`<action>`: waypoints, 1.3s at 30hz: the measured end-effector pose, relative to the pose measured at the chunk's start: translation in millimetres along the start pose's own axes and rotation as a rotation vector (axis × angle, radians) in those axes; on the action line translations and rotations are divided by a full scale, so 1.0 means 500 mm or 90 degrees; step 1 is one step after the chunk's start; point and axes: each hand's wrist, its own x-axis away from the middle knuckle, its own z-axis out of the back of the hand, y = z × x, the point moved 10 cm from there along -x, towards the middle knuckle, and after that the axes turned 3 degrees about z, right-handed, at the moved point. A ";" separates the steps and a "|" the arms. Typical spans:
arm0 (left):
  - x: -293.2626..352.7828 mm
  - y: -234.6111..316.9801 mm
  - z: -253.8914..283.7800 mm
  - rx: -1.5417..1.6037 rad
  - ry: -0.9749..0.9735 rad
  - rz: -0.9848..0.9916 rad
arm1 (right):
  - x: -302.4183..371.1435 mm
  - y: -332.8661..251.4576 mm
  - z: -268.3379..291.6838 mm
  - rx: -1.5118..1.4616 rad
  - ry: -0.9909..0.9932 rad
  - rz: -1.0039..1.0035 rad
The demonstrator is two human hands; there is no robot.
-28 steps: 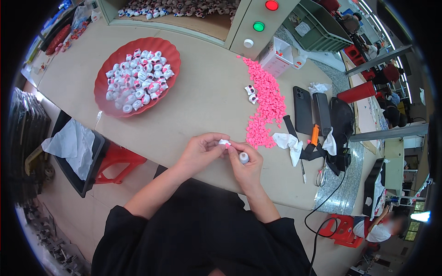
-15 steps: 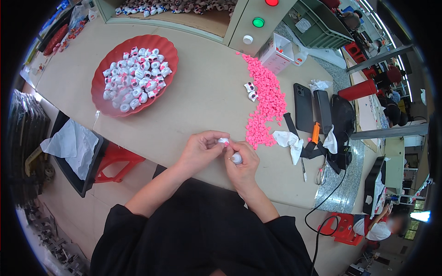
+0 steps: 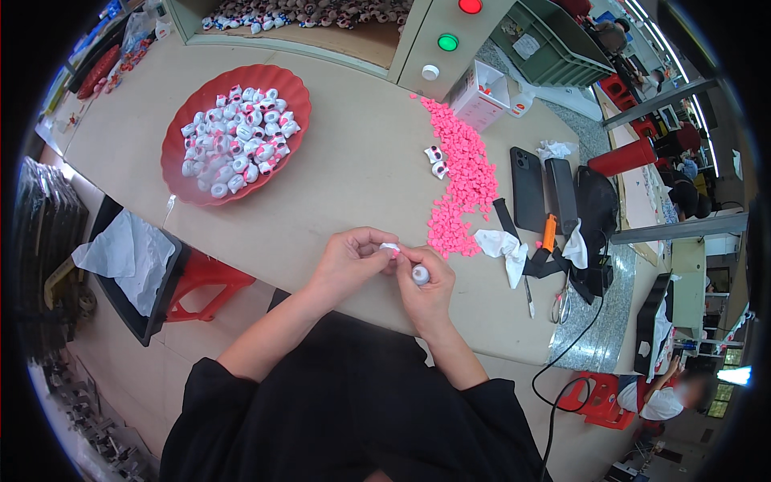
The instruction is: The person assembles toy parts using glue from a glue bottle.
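Observation:
Near the table's front edge, my left hand [image 3: 351,263] pinches a small white figurine head [image 3: 389,247] with a touch of pink on it. My right hand [image 3: 431,299] meets it, thumb and fingertips pressed against the pink side. A small whitish bottle [image 3: 420,275] is tucked in the curled fingers of that same hand. Just beyond lies a long heap of tiny pink pieces [image 3: 466,173], with two white figurine heads [image 3: 438,162] with dark eyes along its left side. Many similar white-and-pink heads fill a red scalloped bowl [image 3: 303,96] at the far left.
A dark phone [image 3: 527,189], a black case [image 3: 561,193], an orange-handled tool [image 3: 550,231], crumpled tissue [image 3: 504,251] and scissors [image 3: 560,307] lie at the right. Behind the heap stand a white box [image 3: 479,100] and a cabinet with lit buttons [image 3: 448,42]. A black cable [image 3: 554,402] hangs over the right edge.
The bottle in my right hand has tilted and shifted slightly right, its end showing more. My left hand keeps its pinch on the figurine head, almost unmoved.

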 end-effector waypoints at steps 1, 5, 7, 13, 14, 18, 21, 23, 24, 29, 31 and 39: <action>0.000 -0.002 0.000 0.010 0.007 0.005 | 0.001 -0.013 0.001 0.048 0.007 0.042; -0.003 -0.007 0.001 0.019 0.014 0.021 | 0.002 -0.032 0.001 0.091 0.038 0.109; -0.005 -0.009 0.004 0.013 0.019 0.014 | 0.004 -0.038 0.000 0.120 0.050 0.142; -0.008 -0.010 0.006 -0.007 0.014 0.016 | 0.002 -0.039 -0.004 0.134 0.035 0.146; -0.008 -0.010 0.005 -0.012 0.012 0.015 | 0.002 -0.041 -0.004 0.134 0.036 0.148; -0.002 0.006 -0.002 0.012 0.009 0.000 | -0.002 -0.036 -0.002 0.108 0.037 0.111; 0.024 0.089 0.058 -0.073 0.125 -0.148 | 0.000 -0.007 0.018 -0.021 0.032 -0.048; 0.077 0.228 0.151 -0.270 0.347 -0.372 | 0.006 0.030 0.038 -0.116 0.032 -0.183; 0.107 0.272 0.206 -0.347 0.500 -0.363 | 0.008 0.040 0.052 -0.197 0.062 -0.190; 0.048 0.336 0.058 -0.939 0.478 -0.588 | -0.002 0.063 0.085 -0.458 0.086 -0.205; -0.042 0.257 -0.049 -0.835 0.178 -0.564 | -0.004 0.062 0.092 -0.440 0.082 -0.214; -0.181 0.135 -0.178 -1.148 0.006 -0.547 | 0.008 0.077 0.113 -0.550 0.120 -0.289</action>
